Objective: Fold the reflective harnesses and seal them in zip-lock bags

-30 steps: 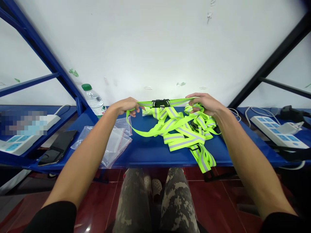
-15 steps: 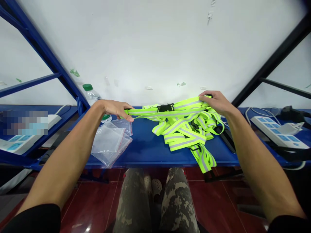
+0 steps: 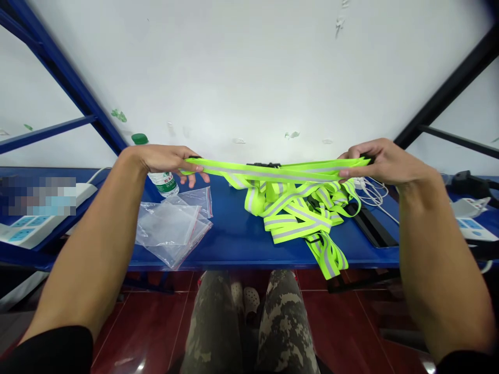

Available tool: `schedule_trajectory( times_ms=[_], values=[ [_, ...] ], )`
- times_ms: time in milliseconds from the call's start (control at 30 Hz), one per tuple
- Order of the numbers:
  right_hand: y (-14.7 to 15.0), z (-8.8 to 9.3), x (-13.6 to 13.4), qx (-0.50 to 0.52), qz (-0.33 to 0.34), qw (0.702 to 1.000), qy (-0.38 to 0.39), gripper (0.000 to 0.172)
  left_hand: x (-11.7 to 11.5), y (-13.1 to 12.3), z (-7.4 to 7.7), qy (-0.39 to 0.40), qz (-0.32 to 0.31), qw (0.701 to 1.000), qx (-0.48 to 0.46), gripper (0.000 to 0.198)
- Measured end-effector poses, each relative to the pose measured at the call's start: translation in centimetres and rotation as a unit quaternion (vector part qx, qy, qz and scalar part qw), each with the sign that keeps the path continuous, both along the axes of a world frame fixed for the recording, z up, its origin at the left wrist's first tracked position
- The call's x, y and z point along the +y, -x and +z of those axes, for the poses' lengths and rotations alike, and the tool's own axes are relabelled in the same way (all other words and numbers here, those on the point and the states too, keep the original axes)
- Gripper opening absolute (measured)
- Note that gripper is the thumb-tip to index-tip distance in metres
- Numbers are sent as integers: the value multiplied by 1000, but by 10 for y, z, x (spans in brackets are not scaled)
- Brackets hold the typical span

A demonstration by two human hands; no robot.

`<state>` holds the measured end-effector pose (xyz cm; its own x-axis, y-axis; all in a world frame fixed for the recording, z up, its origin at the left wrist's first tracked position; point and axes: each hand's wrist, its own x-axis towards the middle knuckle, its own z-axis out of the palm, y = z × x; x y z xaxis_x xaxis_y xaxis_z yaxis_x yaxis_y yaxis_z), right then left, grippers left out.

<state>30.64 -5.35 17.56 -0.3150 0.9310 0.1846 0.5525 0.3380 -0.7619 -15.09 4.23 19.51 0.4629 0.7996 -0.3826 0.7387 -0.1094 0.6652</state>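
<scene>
A neon-yellow reflective strap (image 3: pixel 249 170) with a grey stripe is stretched level between my hands, above the table. My left hand (image 3: pixel 171 160) pinches its left end between thumb and forefinger, the other fingers loosely spread. At the opposite end, my right hand (image 3: pixel 374 162) is closed on the folded strap. A black buckle (image 3: pixel 265 164) sits near the strap's middle. Beneath it lies a tangled heap of similar reflective straps (image 3: pixel 298 221), one loop hanging over the table's front edge. Whether the held strap is separate from the heap I cannot tell.
Clear zip bags (image 3: pixel 171 228) lie on the blue table (image 3: pixel 230 239) at left, before a green-capped water bottle (image 3: pixel 166 183). A black phone (image 3: pixel 374 228) and white cables (image 3: pixel 372 192) are at right. Power strips (image 3: pixel 27 228) stand on both sides; a wall is behind.
My hands have moved apart, the left leftward and slightly up, the right farther right. The strap between them is now pulled longer and straighter, and the phone is more exposed.
</scene>
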Motion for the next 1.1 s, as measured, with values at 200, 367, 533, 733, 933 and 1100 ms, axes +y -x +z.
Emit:
schedule_trajectory(
  times_ms=[200,367,533,733,933,1100],
  values=[
    [41,37,55,130,-218,956,-143,39,39,-56,39,-323,236,897,-190,23],
    [52,57,63,225,-186,848,-441,30,38,-67,71,-502,293,779,-235,40],
    [47,-43,25,187,-130,935,-273,18,-14,-19,-35,-497,174,820,-223,42],
    [46,-127,1,-1,2,1000,14,6,-74,-7,-135,-293,-51,945,139,46],
    [46,-116,-7,-50,53,994,75,30,-121,-88,-134,-404,-65,891,198,56],
    [46,-119,-16,10,49,992,120,37,-136,-144,-160,-507,-17,853,125,35]
  ],
)
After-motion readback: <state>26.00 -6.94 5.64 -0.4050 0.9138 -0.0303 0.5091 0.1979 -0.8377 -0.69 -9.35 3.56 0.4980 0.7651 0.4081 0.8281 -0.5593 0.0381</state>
